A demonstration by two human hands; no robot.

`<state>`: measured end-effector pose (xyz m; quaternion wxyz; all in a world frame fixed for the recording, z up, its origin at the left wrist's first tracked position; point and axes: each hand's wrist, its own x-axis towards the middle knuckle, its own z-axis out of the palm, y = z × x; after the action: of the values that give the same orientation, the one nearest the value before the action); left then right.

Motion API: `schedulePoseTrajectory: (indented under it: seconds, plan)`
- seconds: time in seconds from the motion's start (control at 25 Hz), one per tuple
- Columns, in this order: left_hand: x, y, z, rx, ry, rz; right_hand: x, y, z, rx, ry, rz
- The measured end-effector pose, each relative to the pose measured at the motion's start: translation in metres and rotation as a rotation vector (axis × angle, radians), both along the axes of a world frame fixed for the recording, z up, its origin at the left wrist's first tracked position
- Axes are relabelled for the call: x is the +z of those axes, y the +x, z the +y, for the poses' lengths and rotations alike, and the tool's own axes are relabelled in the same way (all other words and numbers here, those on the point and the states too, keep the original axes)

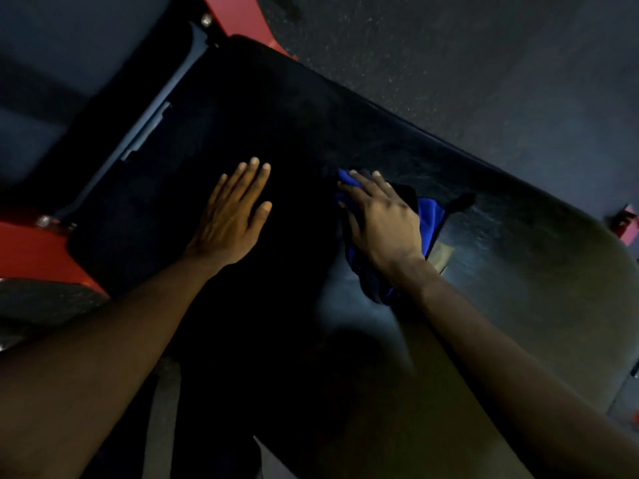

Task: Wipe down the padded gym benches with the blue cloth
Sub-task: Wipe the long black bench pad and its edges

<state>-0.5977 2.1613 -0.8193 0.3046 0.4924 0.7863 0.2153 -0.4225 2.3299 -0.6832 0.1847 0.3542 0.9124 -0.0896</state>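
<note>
Both hands are lying on the bench pad point(283, 108). Your left hand point(231, 216) is resting flat, fingers straight and holding nothing, probably bracing you. Your right hand point(380, 223) is pressing the blue cloth point(430, 219) onto the pad's middle with extended fingers, likely spreading wiping pressure.

Both arms are stretched forward and bare. The left hand point(235, 216) lies flat, palm down, its four fingers point(254, 174) straight and close together, and its thumb point(263, 209) is splayed out toward the other hand. The right hand point(383, 219), near that thumb, is palm down too, with fingers extended, slightly spread and knuckles a touch raised. The left forearm point(121, 340) trails back behind its hand, and the right forearm point(501, 357) does the same. The two forearms angle apart toward the body.
</note>
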Motion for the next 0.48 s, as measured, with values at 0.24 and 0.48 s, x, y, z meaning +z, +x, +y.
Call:
schedulePoseTrajectory:
  seconds: [0.24,0.48]
  plan:
    - [0.001,-0.003,-0.001,0.056,0.012,-0.060,-0.046,-0.076,0.015,-0.112,0.066,0.037]
    - [-0.025,-0.049,-0.047,0.361,-0.085,-0.028,-0.020,-0.033,-0.057,0.156,-0.040,0.047]
